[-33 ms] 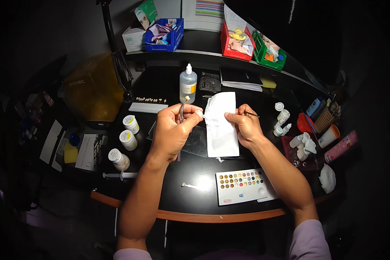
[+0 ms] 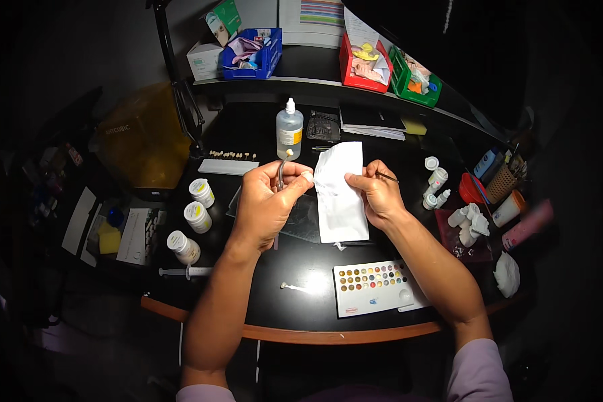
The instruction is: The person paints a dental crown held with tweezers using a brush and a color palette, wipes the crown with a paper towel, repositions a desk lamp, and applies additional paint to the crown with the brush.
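So the left hand (image 2: 264, 191), just left of centre frame, has thumb and forefinger pinched together with basically no gap, gripping a curved metal tool (image 2: 281, 175) with a small tooth-like piece (image 2: 289, 153) up at its tip. There's also a white bit at the thumb tip, can't tell if that's tissue or something else. The right hand (image 2: 380, 194), right of centre, is closed too: thumb pressing the edge of a folded white tissue (image 2: 342, 201), plus a thin dark stick (image 2: 387, 177) poking out to the right.

What's changed? Honestly, barely anything. The tissue sits a hair further left in the frame, its edge right up by the left fingertips, but the background slid that way too, so I'd guess mostly head wobble. Both grips look the same as a moment ago, so I'd say the work is at the same stage.

Further out: clear bottle (image 2: 289, 134) above the hands, a paint palette (image 2: 355, 305) lower right of centre, a small white piece (image 2: 284, 285) lower middle, white-lidded jars (image 2: 197, 218) left, blue bin (image 2: 268, 57) up top.
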